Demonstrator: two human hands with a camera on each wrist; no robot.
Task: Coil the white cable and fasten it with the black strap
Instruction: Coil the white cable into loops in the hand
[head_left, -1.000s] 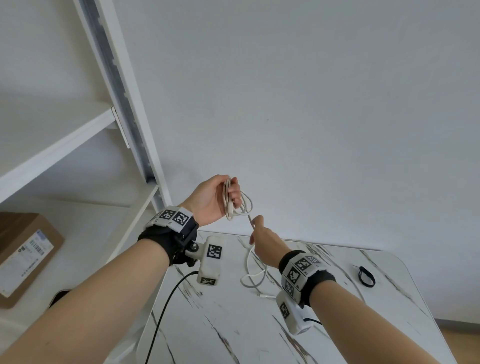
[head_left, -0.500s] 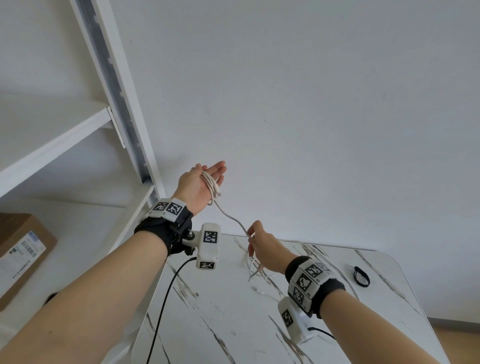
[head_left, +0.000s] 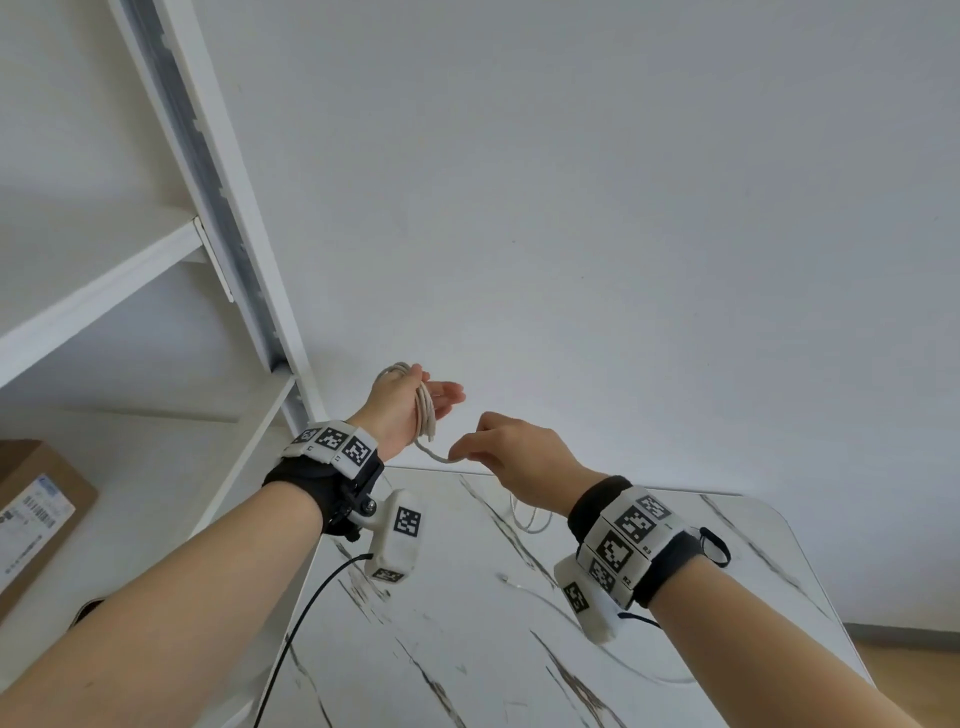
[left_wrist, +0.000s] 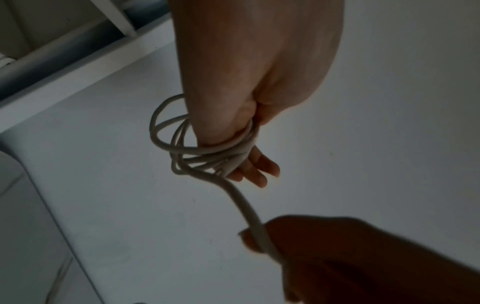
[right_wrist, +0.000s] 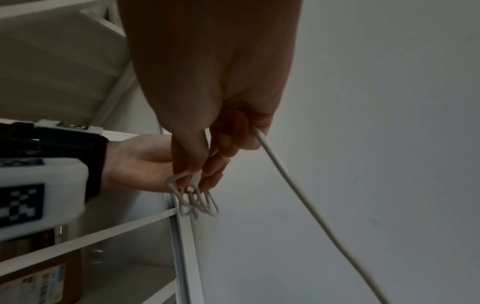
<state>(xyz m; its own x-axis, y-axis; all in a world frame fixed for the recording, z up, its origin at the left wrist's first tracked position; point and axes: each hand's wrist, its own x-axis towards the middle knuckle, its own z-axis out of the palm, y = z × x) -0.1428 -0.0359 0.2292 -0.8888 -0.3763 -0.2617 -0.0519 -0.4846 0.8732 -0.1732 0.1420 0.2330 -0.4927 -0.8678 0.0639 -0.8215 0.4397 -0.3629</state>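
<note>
From the head view, the left hand (head_left: 410, 402) was up in front of the wall, fingers out straight, with several turns of the cable (head_left: 425, 415) wound around the palm. One strand dropped from those loops and ran across to the right hand (head_left: 511, 454), whose thumb and forefinger were pinched together on it. Below that hand, the slack of the cable lay in loose bends on the tabletop (head_left: 467, 649), near the far edge. The strap (head_left: 714, 545) sat as a small loop on the tabletop close to the far right corner, partly behind the right wristband, well apart from the cable. A shelf (head_left: 104, 291) stood to the left with a box (head_left: 36, 514) on a lower level. On to the left wrist view: the turns crossed the hand just below the fingers (left_wrist: 259, 166), which stuck out straight past them, and a few loops bulged free on the left side. A single strand led down to the right hand, dark in shadow at lower right, clamped on it. Over to the right wrist view: thumb and fingers (right_wrist: 223, 144) were closed on the cable, which ran in on the right side and trailed down to the lower right edge, while the wound loops hung off the left hand just beyond.
</note>
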